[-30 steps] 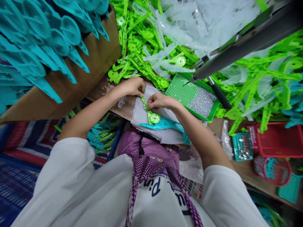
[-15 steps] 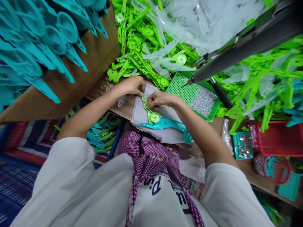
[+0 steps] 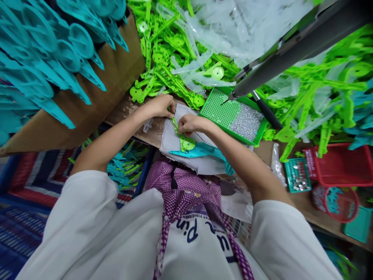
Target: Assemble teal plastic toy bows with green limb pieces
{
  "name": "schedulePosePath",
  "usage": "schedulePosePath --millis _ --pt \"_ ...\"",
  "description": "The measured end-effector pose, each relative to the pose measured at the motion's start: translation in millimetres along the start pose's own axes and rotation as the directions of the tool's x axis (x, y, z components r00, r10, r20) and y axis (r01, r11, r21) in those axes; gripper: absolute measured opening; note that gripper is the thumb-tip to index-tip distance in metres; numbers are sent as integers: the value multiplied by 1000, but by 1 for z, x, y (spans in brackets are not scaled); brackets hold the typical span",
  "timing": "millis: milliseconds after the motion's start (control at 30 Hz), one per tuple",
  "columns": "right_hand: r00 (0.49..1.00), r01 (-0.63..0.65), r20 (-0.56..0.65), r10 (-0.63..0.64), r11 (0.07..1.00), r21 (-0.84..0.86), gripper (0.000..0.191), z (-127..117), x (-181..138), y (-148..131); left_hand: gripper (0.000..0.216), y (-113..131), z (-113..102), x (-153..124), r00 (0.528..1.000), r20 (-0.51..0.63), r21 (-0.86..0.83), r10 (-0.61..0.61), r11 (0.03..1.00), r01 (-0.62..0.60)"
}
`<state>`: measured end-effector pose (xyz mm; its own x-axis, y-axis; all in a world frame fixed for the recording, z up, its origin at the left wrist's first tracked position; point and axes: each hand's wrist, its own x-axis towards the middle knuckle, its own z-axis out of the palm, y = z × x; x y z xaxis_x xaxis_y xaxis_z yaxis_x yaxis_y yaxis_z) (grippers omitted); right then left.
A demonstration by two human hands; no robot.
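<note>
A lime-green plastic piece (image 3: pixel 187 144) with a round end lies over a turquoise plastic piece (image 3: pixel 201 150) on a pale cloth pad (image 3: pixel 186 163). My left hand (image 3: pixel 163 105) pinches the narrow far end of the green piece between thumb and fingers. Closed fingers of my right hand (image 3: pixel 189 123) are at the green piece's middle, just above the round end. Whatever the right fingertips hold is too small or hidden to make out.
A green tray (image 3: pixel 208 109) of small metal parts stands beyond my right hand. Lime-green and clear parts (image 3: pixel 175 66) are heaped behind. A cardboard box (image 3: pixel 122 62) of turquoise pieces is at left. A grey metal arm (image 3: pixel 279 58) slants in overhead from the right, near red baskets (image 3: pixel 344 167).
My right hand has shifted slightly left along the green piece, closer to my left hand. The left hand keeps its pinch. The whole view has shifted a little.
</note>
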<state>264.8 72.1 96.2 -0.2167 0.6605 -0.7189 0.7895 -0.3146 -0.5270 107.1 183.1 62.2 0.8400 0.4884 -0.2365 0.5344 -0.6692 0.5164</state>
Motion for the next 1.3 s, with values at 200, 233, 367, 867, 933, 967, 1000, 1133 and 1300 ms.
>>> schedulePosePath --millis 200,233,367,867,933,967,1000,1133,1300 --pt "847 71 -515 -129 989 -131 18 43 -42 26 20 3 0 -2 1000 0 13 -8 1000 8" --pt "812 57 -565 -144 984 -168 20 53 -49 28 19 2 0 -2 1000 -2 21 -2 1000 2" --pt "783 38 -551 -289 906 -421 29 84 -64 26 18 -1 3 -1 1000 -14 27 15 1000 -15" --pt "791 23 -586 -176 966 -259 24 95 -62 32 23 48 42 -68 871 -437 111 225 974 -196" --pt "805 27 -578 -131 982 -185 20 90 -61 35 23 58 63 -80 869 -399 112 294 956 -272" --pt "808 19 -580 -103 989 -149 19 88 -61 37 23 61 73 -83 865 -395 108 310 951 -291" --pt "807 11 -585 -78 993 -117 19 86 -61 39 23 63 82 -86 857 -408 105 314 949 -298" --pt "802 24 -595 -52 998 -55 14 82 -63 48 24 60 103 -90 815 -494 106 304 951 -290" --pt "798 -48 -603 -20 994 -96 12 81 -62 43 34 53 107 -90 827 -413 183 380 925 -334"
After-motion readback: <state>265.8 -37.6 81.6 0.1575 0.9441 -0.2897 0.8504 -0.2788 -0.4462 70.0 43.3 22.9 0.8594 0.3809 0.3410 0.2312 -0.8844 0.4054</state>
